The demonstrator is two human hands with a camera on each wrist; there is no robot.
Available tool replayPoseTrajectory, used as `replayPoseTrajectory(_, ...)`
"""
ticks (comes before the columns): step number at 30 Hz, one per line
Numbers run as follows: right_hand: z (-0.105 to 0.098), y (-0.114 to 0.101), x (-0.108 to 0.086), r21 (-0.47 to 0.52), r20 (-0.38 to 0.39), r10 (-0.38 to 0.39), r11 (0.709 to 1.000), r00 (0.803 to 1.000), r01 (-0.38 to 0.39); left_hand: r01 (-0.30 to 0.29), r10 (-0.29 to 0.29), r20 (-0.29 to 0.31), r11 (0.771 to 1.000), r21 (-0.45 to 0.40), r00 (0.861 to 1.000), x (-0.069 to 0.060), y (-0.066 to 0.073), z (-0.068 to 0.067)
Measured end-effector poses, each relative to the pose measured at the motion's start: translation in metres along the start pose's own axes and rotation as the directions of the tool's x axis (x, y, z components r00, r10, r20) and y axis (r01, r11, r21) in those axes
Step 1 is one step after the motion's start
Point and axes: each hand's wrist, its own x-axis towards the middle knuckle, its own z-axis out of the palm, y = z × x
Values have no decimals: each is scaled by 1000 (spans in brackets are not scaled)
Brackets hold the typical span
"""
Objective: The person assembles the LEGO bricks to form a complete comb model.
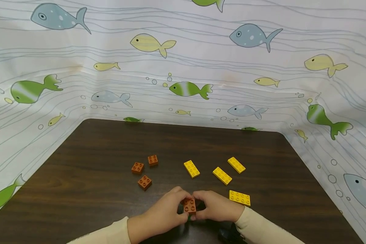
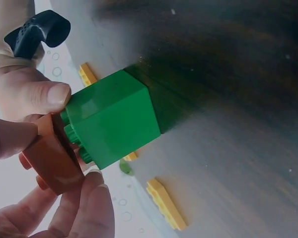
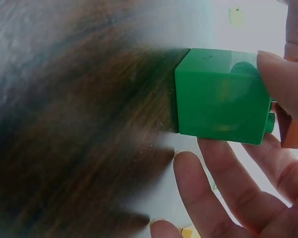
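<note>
A white fish-print sheet (image 1: 201, 67) stands behind your work area and along both sides. The dark wood-grain table (image 1: 109, 145) lies before you. Cream sleeves (image 1: 265, 225) cover your forearms, which reach in from the near edge.

Your left hand (image 1: 167, 210) and your right hand (image 1: 216, 205) meet near the front of the table. Both grips are narrow: your left thumb and fingers pinch the held brown brick, while your right thumb and fingers grip the green block (image 2: 109, 119) on opposite sides. A black device (image 2: 42, 32) sits at your right wrist.

The green block has its base at the tabletop and its studs facing up. Four flat yellow bricks (image 1: 191, 169) lie apart from one another, three beyond your hands toward the right and one just beside your right hand. Three loose brown bricks (image 1: 144, 182) lie studs up, near one another, beyond your left hand. The held brown brick (image 1: 189, 205) is tilted over the green block's studs, not seated flush.
</note>
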Motion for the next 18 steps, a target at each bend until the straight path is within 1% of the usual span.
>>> replayPoseTrajectory(9,-2,0,1,-25,2,12,1000,1000,-12,31,-31,-10,999,11,999,3,-1,0)
replayPoseTrajectory(14,-1,0,0,-53,-4,16,998,1000,-16,34,-33,-14,999,35,999,3,0,0)
replayPoseTrajectory(18,1,0,-1,-80,-13,21,997,1000,-22,33,-33,-2,998,50,999,3,1,1)
